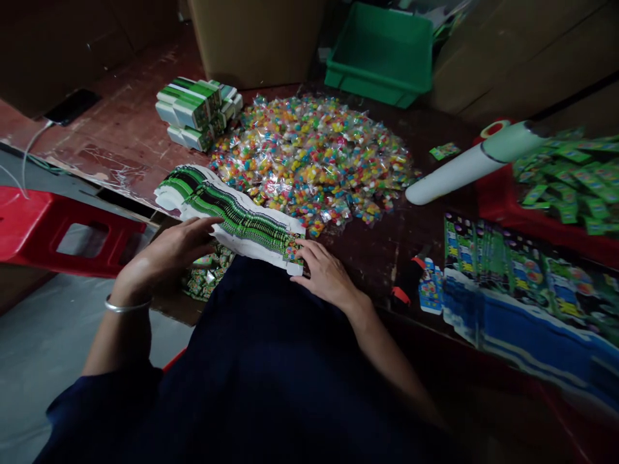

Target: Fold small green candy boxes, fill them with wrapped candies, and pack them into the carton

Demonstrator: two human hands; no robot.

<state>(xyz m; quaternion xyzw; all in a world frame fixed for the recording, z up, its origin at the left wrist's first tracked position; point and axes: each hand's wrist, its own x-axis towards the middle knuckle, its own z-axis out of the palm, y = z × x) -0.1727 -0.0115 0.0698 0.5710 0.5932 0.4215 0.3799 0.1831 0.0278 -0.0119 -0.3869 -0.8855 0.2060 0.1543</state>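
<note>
A long overlapping row of flat printed cartons (242,216), green and black with white edges, lies along the table's near edge in front of me. At its right end, my right hand (326,274) has its fingers and thumb on the last carton, gripping its edge. My left hand (178,251) is over the near side of the row further left, fingers stretched and apart, holding nothing. Just beyond the row spreads a big pile of clear packets of colourful candy (319,154). Below my left hand, small green packets (207,277) fill an open cardboard box, partly hidden.
Banded carton bundles (186,106) stand back left, near a phone (75,106). A green bin (382,55) is behind the pile. To the right are a white tube (454,171), green packets (570,180) in a red tray, printed sheets (527,309) and a blue carton (430,290).
</note>
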